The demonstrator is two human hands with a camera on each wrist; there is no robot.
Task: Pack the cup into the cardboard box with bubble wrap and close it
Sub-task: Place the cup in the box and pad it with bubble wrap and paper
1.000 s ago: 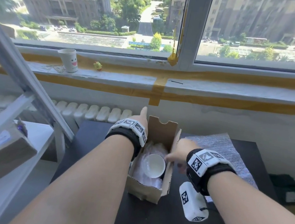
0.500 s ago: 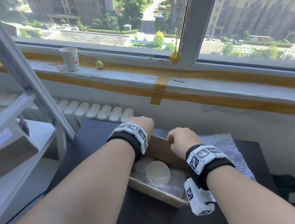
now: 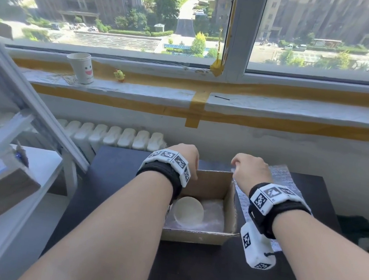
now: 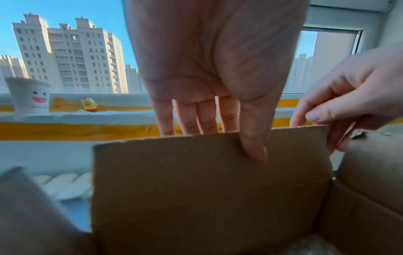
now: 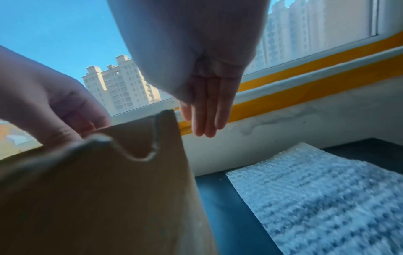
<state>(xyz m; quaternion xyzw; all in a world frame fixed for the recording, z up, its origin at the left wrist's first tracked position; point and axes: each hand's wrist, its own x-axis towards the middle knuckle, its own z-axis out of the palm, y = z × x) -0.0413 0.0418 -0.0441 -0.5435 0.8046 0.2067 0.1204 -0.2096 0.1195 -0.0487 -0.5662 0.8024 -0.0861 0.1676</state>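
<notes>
**Far flap held by both hands**

The cardboard box (image 3: 198,235) was seen open on the dark counter (image 3: 112,177), with the cup (image 3: 188,211) inside on bubble wrap (image 3: 213,217). The far flap (image 4: 207,189) was pinched by the left hand (image 3: 186,156), thumb in front, fingers behind. Its right corner was pinched by the right hand (image 3: 250,170). A spare bubble wrap sheet (image 5: 327,198) lay beside the box

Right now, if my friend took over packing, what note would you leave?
Left hand: thumb in front, fingers behind, pinching the far flap of the box.
Right hand: its grip on the same flap's right corner looks loose; can't tell if it really holds.
Cup: in the box on bubble wrap. A spare sheet lies on the table to the right.
Done: cup is in.
Left: the box is open on top. Maybe cover the cup, then fold the flaps shut.
</notes>
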